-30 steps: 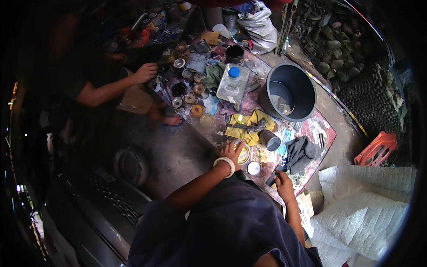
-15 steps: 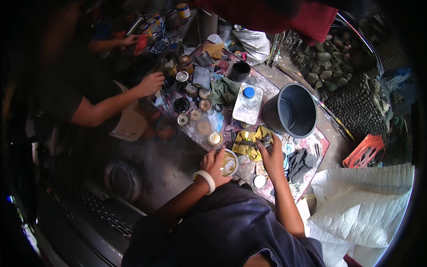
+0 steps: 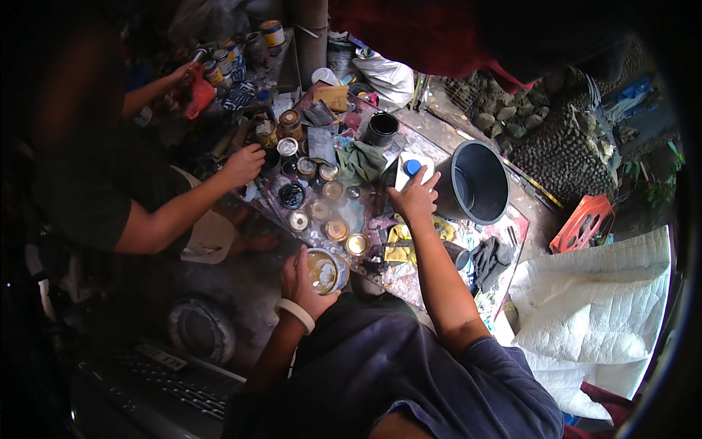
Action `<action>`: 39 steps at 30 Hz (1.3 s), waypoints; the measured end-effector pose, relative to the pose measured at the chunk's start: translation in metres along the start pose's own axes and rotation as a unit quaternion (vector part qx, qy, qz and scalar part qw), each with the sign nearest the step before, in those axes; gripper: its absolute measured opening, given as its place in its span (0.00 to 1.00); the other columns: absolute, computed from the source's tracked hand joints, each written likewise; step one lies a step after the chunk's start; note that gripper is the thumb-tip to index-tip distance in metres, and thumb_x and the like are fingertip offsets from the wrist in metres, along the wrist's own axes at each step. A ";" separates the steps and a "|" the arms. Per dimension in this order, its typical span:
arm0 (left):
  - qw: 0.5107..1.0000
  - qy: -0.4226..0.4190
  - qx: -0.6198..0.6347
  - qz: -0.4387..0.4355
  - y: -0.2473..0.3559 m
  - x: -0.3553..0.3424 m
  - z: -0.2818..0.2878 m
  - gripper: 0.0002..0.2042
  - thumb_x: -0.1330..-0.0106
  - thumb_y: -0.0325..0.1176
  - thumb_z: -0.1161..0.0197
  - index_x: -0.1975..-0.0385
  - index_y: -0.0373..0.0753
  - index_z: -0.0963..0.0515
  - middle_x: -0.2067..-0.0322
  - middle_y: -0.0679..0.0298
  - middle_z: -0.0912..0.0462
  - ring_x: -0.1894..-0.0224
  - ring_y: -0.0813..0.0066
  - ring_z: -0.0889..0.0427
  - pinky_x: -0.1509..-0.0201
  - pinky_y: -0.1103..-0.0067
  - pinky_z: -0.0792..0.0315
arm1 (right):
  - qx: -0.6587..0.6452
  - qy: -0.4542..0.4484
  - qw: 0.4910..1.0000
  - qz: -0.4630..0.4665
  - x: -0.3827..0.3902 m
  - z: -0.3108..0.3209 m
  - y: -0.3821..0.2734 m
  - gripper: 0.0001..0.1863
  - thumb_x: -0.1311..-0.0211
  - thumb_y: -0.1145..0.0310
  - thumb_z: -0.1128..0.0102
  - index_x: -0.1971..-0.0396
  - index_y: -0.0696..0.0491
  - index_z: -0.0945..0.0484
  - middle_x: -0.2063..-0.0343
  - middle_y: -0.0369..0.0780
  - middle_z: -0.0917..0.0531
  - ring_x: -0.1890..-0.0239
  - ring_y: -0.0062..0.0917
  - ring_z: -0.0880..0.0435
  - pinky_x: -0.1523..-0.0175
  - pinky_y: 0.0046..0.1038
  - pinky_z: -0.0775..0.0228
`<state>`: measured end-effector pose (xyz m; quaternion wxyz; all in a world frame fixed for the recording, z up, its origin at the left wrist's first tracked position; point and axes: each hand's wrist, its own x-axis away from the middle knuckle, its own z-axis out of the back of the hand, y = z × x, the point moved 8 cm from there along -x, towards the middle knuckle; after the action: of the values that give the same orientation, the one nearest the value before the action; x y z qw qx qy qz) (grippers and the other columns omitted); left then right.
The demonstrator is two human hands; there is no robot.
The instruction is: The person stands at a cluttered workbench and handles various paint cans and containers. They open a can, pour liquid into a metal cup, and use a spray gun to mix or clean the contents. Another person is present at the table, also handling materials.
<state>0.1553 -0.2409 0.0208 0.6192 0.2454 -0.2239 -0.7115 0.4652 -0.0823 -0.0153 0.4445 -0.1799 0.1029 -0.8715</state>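
Note:
My left hand [image 3: 301,282] is wrapped around an open round can [image 3: 322,272] with yellowish-brown contents, held at the near edge of the low table. A pale ring like a tape roll [image 3: 295,314] circles that wrist. My right hand [image 3: 417,196] lies over the near part of a white rectangular can [image 3: 404,175], thumb on one side and fingers on the other, just below its blue cap [image 3: 412,167]. Under the right forearm is a yellow cloth [image 3: 398,245]. Several small open paint cans [image 3: 337,230] stand left of these.
A large black bucket [image 3: 479,183] stands right of the white can. A dark cloth [image 3: 492,262] lies nearer, with an orange plastic piece [image 3: 581,223] beyond the table. At left, a co-worker's hand [image 3: 243,164] hovers near the cans; their other hand holds a red cloth [image 3: 199,94].
My right hand has left the yellow cloth and moved up and away onto the white can. My left hand and its open can have shifted left.

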 end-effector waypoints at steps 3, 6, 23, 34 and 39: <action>1.000 0.003 -0.009 -0.007 0.008 -0.017 0.007 0.61 0.66 0.39 0.16 0.28 0.38 0.49 0.41 0.45 0.37 0.39 0.45 0.36 0.33 0.58 0.39 | 0.002 0.071 0.997 0.022 -0.012 0.003 0.007 0.61 0.54 0.46 0.26 0.25 0.50 0.54 0.26 0.54 0.54 0.38 0.58 0.32 0.40 0.56 0.34; 1.000 -0.027 -0.007 0.013 0.014 -0.039 0.013 0.61 0.65 0.41 0.16 0.27 0.40 0.48 0.41 0.46 0.37 0.37 0.44 0.36 0.32 0.58 0.39 | -0.045 0.103 0.993 0.034 -0.008 0.035 0.000 0.57 0.55 0.49 0.26 0.26 0.51 0.48 0.28 0.51 0.48 0.38 0.57 0.32 0.37 0.55 0.38; 0.968 -0.224 -0.101 -0.041 0.062 -0.205 -0.181 0.57 0.55 0.50 0.25 0.24 0.49 0.54 0.35 0.43 0.40 0.32 0.42 0.40 0.29 0.56 0.42 | -0.156 0.176 0.971 0.038 0.200 0.204 0.117 0.55 0.62 0.66 0.25 0.29 0.55 0.43 0.30 0.53 0.44 0.32 0.53 0.37 0.34 0.44 0.36; 0.960 -0.201 -0.166 -0.102 0.034 -0.216 -0.259 0.60 0.57 0.50 0.21 0.24 0.56 0.56 0.33 0.46 0.44 0.31 0.43 0.41 0.31 0.53 0.41 | -0.088 0.107 0.989 -0.054 0.266 0.131 0.196 0.59 0.64 0.63 0.24 0.26 0.52 0.47 0.28 0.52 0.47 0.32 0.52 0.37 0.33 0.47 0.40; 0.957 -0.162 -0.209 -0.114 0.037 -0.209 -0.250 0.60 0.54 0.52 0.22 0.24 0.52 0.58 0.26 0.44 0.55 0.26 0.39 0.51 0.25 0.53 0.50 | -0.097 0.107 0.988 -0.055 0.283 0.120 0.211 0.60 0.64 0.63 0.24 0.26 0.52 0.47 0.28 0.52 0.48 0.31 0.54 0.40 0.32 0.48 0.42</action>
<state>0.3642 -0.0425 -0.1362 0.5265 0.0153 -0.1380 -0.8388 0.5163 -0.4374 0.0858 0.3630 -0.1329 0.2241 -0.8946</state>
